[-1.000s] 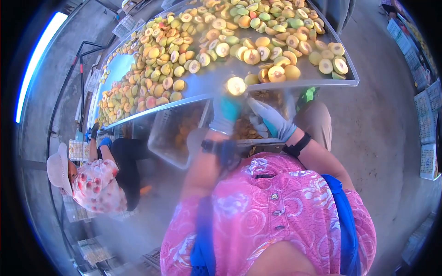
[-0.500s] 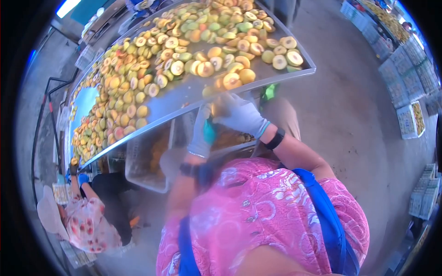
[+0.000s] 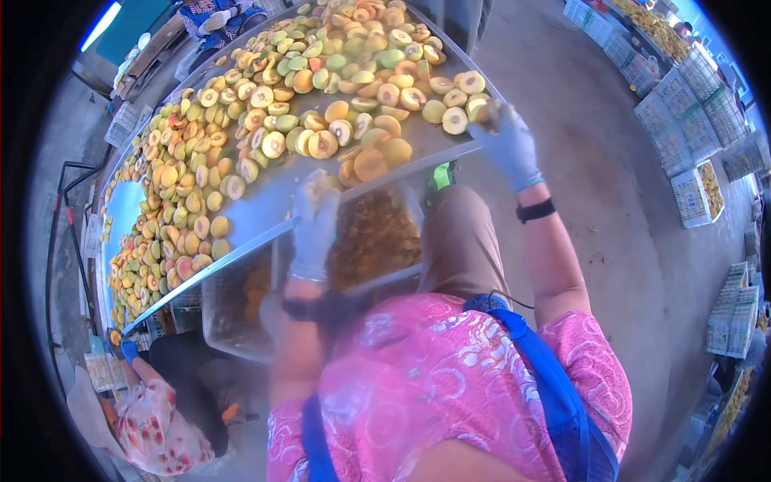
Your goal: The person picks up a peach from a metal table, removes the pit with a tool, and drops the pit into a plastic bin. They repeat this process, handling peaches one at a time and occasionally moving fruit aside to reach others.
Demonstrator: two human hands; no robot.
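Halved yellow-green peaches (image 3: 322, 145) cover much of a sloping metal tray (image 3: 277, 193) in front of me. My right hand (image 3: 511, 146), in a pale glove, reaches to the tray's right corner. Its fingers are bent round a peach half (image 3: 479, 104) there, partly hiding it. Smeared by motion, my left hand (image 3: 316, 213) is gloved too and raised at the tray's front edge; whether anything is in its fingers I cannot make out. Beneath the tray, a crate (image 3: 241, 337) stands beside a mass of brownish-orange pieces (image 3: 377, 237).
A person in a flowered top (image 3: 165, 426) works at the tray's left end. Another person (image 3: 217, 20) is at the far side. Stacked white crates (image 3: 683, 120) line the right, beyond the concrete floor (image 3: 594, 201). My knee (image 3: 462, 241) is under the tray's edge.
My hands were together at the tray's front edge, around a blurred yellowish thing. They have parted: the right moved up and right to the corner fruit, the left moved left.
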